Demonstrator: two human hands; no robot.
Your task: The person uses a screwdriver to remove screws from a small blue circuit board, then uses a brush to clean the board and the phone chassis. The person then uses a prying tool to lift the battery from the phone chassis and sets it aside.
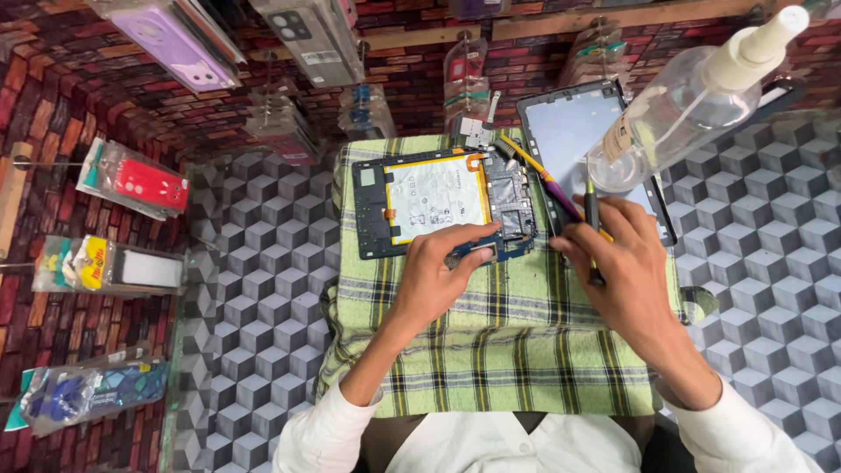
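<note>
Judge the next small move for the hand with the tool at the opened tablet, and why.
Probably bring the right hand and its slim tool left to the small blue board that the left hand pinches at the lower edge of the opened tablet; the tool's tip sits off the tablet now.

Clear spray bottle (692, 96), hanging phone cases (175, 39)

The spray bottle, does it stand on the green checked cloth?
No, the spray bottle is beside the cloth, over the detached screen.

Two bare hands, left hand (435, 273), right hand (627, 278), white long sleeves (326, 431), white shirt front
</note>
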